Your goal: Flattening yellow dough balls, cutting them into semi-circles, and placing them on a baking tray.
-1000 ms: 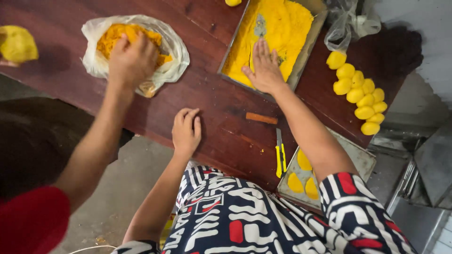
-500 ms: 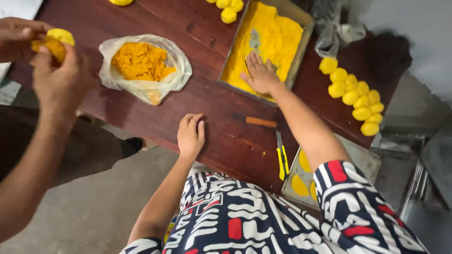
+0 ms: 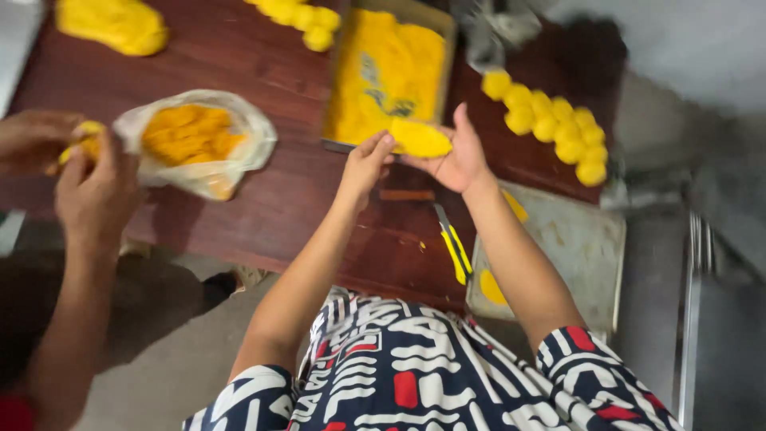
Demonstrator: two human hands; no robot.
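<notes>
My right hand [image 3: 457,156] lies palm up, fingers spread under a flat yellow dough piece [image 3: 420,139] that rests across them. My left hand [image 3: 365,164] reaches in from the left, its fingertips [image 3: 383,142] pressed together and touching the near edge of the piece. The piece hangs just over the front rim of a tray [image 3: 338,120] whose floor is covered in the same yellow stuff.

Below my hands, on the dark wooden table [image 3: 263,207], lies a short brown stick [image 3: 407,195], and nearer me a tool with yellow handles [image 3: 453,247]. Right of that sits a grey metal sheet [image 3: 574,247] with a few yellow patches on it. A cluster of yellow balls [image 3: 550,124] lies on the table beyond the sheet; more balls [image 3: 297,11] are at the far edge, left of the tray.

To the left, a clear bag [image 3: 199,144] holds orange filling. Beside it another person's hands [image 3: 76,164] are cupped around a small yellow lump [image 3: 86,137]. A yellow mass [image 3: 112,24] sits in the far left corner
</notes>
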